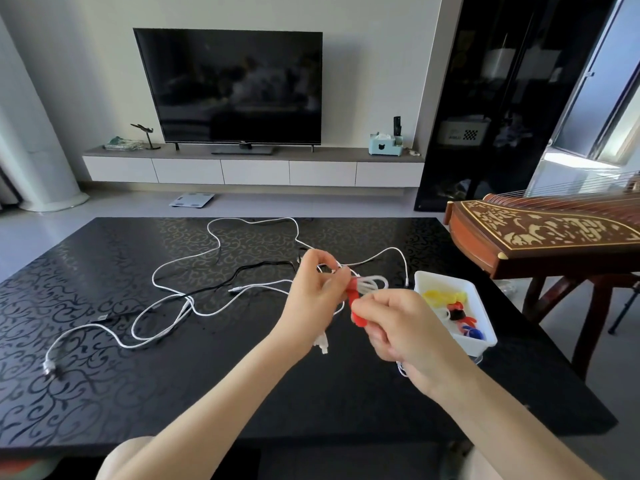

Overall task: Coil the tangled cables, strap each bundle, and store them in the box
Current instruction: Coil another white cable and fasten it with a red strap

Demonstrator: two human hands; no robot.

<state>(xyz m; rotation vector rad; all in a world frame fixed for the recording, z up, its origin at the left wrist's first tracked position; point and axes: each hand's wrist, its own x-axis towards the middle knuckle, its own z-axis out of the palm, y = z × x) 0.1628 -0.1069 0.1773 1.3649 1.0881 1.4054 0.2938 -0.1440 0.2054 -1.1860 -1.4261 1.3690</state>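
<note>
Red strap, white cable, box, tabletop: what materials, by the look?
Red strap: likely silicone or rubber, matte, curving at the right hand. White cable: smooth plastic jacket, coiled limply in the left hand. Box: probably moulded plastic, smooth white, thin walls. Tabletop: glossy black with scrollwork, perhaps glass or lacquer; it reflects light.

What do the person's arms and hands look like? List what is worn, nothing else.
Nothing is worn that shows. The left hand and right hand have no gloves, and no ring, watch or bracelet is visible. The left forearm and right forearm have no sleeves down to the bottom edge of the view, and no markings or straps.
</note>
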